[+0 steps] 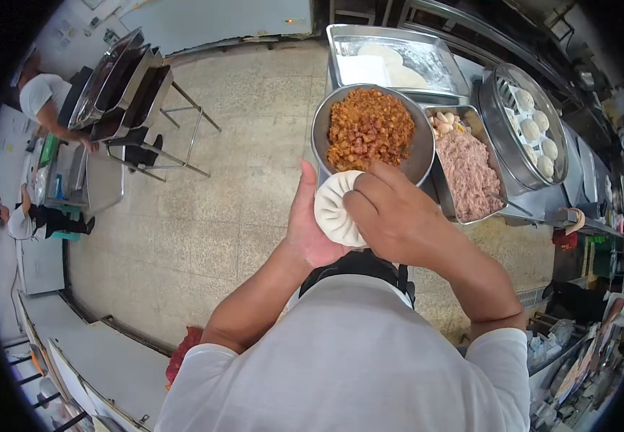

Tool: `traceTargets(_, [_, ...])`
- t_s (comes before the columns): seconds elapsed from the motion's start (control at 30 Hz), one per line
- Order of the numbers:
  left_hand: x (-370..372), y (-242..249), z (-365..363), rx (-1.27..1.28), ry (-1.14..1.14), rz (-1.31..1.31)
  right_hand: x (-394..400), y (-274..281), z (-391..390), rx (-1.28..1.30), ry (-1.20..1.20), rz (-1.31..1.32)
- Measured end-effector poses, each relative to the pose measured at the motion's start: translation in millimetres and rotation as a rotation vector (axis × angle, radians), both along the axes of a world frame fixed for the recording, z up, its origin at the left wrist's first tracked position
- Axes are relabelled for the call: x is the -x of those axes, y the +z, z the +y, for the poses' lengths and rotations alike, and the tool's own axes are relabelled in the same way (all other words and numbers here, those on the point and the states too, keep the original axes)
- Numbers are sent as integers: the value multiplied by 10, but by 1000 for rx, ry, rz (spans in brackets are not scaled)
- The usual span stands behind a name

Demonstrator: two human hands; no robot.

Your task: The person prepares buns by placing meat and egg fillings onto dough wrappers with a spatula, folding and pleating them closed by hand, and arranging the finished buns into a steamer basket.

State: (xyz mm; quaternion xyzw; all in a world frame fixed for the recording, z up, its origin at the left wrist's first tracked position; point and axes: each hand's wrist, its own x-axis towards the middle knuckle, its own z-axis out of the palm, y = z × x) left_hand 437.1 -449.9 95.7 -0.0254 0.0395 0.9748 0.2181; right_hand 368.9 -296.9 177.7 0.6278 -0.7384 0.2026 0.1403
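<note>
The open left hand point(310, 225) cradles a pleated bun point(338, 210); the right hand point(391, 214) pinches its edge near the bowl point(322, 134).

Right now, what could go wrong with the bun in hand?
Right hand sits on the top edge of the pleated bun, so pressing too hard might distort the pleats. Left hand cups it from beside and below, over open floor; a loose grip could drop it there. The bowl of orange-brown filling is very close, so a small reach forward might smear the dough.
</note>
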Motion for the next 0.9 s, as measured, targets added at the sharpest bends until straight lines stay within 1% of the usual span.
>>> traceTargets(0.1, [-5, 21, 24, 7, -20, 7, -74, -9, 65, 15, -60, 8])
traceTargets(0.17, [-11, 28, 53, 25, -35, 10, -105, -4, 108, 17, -82, -55])
traceTargets(0.3, [-27, 76, 154, 38, -48, -20, -154, 26, 229, 51, -105, -24])
traceTargets(0.37, [-17, 69, 216, 42, -48, -22, -179, 113, 314, 30, -95, 25])
traceTargets(0.4, [-6, 32, 242, 24, -66, 19, -186, 159, 367, 30, -103, 23])
traceTargets(0.43, [-4, 9, 273, 8, -82, 58, -192, 206, 424, -10, -61, 9])
traceTargets(0.5, [-15, 1, 368, -2, -118, 82, -208, 192, 531, -47, -27, -8])
traceTargets(0.57, [-12, 26, 479, -9, -140, 115, -191, 120, 619, 16, -37, -27])
traceTargets(0.7, [5, 69, 740, -72, -100, 136, -172, 191, 888, 1, -64, -12])
traceTargets(0.77, [41, 96, 924, -103, -90, 157, -124, 183, 1041, 93, -68, 27])
traceTargets(0.8, [63, 130, 1015, -40, -67, 101, -104, 178, 1128, 126, -72, 40])
traceTargets(0.83, [110, 173, 1121, 26, -47, 50, -79, 160, 1225, 113, -69, -20])
traceTargets(0.87, [140, 219, 1251, 59, -35, -55, -63, 146, 1345, 99, -67, -84])
traceTargets(0.9, [162, 211, 1373, 63, -44, -60, -44, 138, 1477, 103, -76, -89])
